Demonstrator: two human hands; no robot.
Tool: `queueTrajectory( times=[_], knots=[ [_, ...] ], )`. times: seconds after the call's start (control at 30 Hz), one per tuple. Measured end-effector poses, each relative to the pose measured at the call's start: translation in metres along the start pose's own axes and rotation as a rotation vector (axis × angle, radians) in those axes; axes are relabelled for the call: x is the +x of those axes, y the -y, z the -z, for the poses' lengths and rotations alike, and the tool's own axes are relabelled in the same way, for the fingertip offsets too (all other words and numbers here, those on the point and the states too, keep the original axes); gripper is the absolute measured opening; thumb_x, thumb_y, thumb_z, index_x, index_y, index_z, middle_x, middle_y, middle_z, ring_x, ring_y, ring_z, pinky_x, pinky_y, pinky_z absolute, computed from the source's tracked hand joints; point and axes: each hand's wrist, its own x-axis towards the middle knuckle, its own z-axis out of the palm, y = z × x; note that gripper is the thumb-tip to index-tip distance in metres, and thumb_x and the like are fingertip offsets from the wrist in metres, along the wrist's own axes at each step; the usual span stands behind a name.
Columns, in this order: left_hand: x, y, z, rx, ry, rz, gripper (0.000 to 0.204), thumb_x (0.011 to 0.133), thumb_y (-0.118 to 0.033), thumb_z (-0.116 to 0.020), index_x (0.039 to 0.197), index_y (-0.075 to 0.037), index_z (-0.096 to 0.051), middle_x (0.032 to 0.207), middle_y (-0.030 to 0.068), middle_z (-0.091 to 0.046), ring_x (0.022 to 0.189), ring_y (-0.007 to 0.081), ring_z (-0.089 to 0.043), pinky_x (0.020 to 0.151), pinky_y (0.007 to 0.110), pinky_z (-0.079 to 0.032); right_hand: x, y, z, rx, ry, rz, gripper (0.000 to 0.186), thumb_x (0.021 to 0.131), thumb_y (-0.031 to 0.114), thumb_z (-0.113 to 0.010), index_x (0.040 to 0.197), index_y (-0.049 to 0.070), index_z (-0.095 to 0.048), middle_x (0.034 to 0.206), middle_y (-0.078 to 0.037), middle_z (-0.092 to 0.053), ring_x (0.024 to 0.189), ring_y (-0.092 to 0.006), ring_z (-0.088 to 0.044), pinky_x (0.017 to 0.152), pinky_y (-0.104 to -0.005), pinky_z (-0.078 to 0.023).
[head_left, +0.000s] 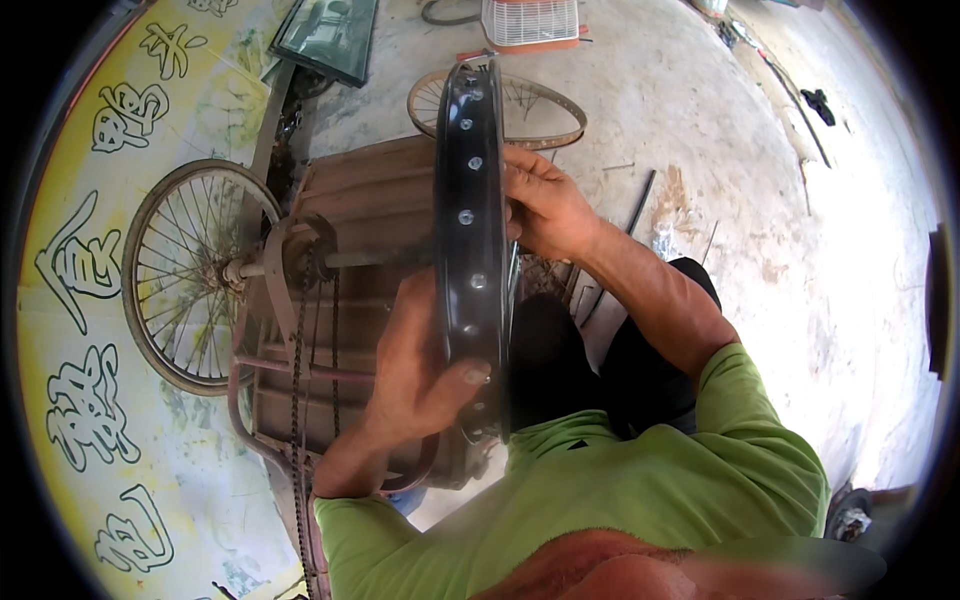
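I hold a black wheel rim [468, 160] upright and edge-on in front of me; shiny spoke nipples dot its inner channel. My left hand [420, 365] grips the rim's lower part, the thumb pressed on its inner face. My right hand [545, 205] is on the rim's right side near mid-height, fingers curled against the rim and its spokes. Whether those fingers pinch anything small is hidden by the rim.
An overturned rusty cart frame [350, 300] with a spoked wheel [195, 275] on its axle and a chain lies at the left. A second spoked rim [530, 110] lies on the concrete floor behind. A white grille [530, 20], a framed pane [325, 35] and a metal rod [640, 200] lie farther off.
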Motion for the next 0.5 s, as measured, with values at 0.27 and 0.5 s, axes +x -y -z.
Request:
queueTrajectory(
  times=[0.27,0.5],
  knots=[
    [-0.005,0.007,0.001,0.002,-0.034,-0.04,0.075,0.089,-0.031,-0.071,0.146,0.007,-0.041,0.133,0.0209,-0.053,0.118,0.0305,-0.055,0.102,0.042,-0.044,-0.013,0.017,-0.023,-0.952,-0.339,0.334,0.018,0.096,0.016,-0.067,0.107,0.001,-0.066,0.089,-0.006,-0.068,0.081,-0.0122,-0.062,0.067,-0.0291,-0.049],
    [0.004,0.015,0.004,0.117,-0.071,-0.232,0.076,0.089,-0.035,-0.07,0.146,0.008,-0.042,0.138,0.0238,-0.049,0.128,0.0344,-0.048,0.108,0.046,-0.04,-0.039,0.024,-0.055,-1.114,0.078,0.282,0.012,0.093,0.003,-0.065,0.104,0.0,-0.069,0.098,-0.015,-0.065,0.083,-0.0303,-0.066,0.074,-0.0375,-0.054]
  ],
)
